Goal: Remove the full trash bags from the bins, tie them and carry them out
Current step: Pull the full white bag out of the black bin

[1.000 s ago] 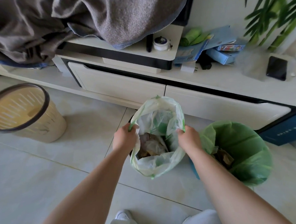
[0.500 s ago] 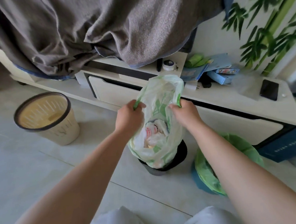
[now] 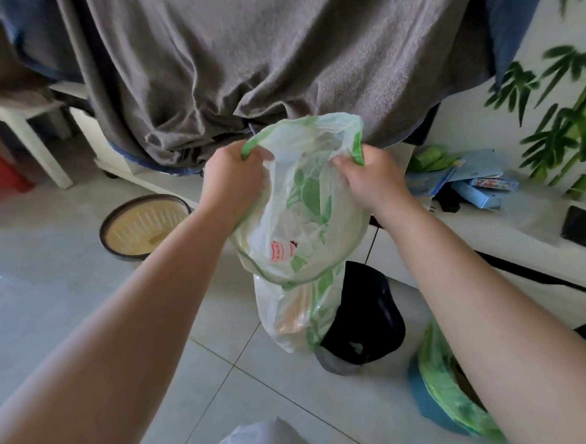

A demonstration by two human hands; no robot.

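Note:
A translucent white trash bag [image 3: 303, 241] with green leaf print and green edging hangs in the air, full of crumpled waste. My left hand [image 3: 232, 177] grips its left rim and my right hand [image 3: 368, 179] grips its right rim, holding the mouth apart. The bag's bottom hangs just above and left of a small black bin [image 3: 362, 317] on the floor. A blue bin lined with a green bag [image 3: 446, 387] stands at the lower right, partly hidden by my right forearm.
A beige bin with a dark rim [image 3: 144, 227] stands unlined on the tiled floor at the left. A grey blanket [image 3: 258, 62] drapes over the low white cabinet [image 3: 492, 244], which carries boxes and a dark phone [image 3: 582, 227]. A red object sits at the far left.
Both hands have lifted the bag up out of the black bin, which now shows bare. The view has tilted upward and moved closer to the blanket.

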